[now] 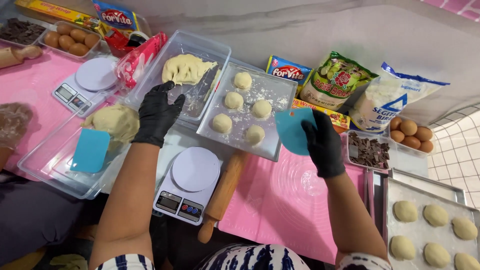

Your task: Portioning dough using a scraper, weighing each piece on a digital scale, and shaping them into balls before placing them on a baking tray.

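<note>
the work in hand looks like portioning dough. the left hand (157, 114), in a black glove, rests on the near rim of a clear plastic tub (170, 55) with fingers curled loosely, gripping nothing that shows; the pale, ragged dough lump (186, 68) lies in the far part of that tub. the right hand (324, 145), also gloved, pinches a thin, flexible teal scraper (294, 131) by its near edge, just right of a floured metal tray (272, 100) carrying five smooth dough balls (233, 100). as i judge it, the scraper would need to reach the lump to cut a piece. a white digital scale (189, 182) and a wooden rolling pin (224, 192) lie near, beside a pink silicone mat (280, 200).
</note>
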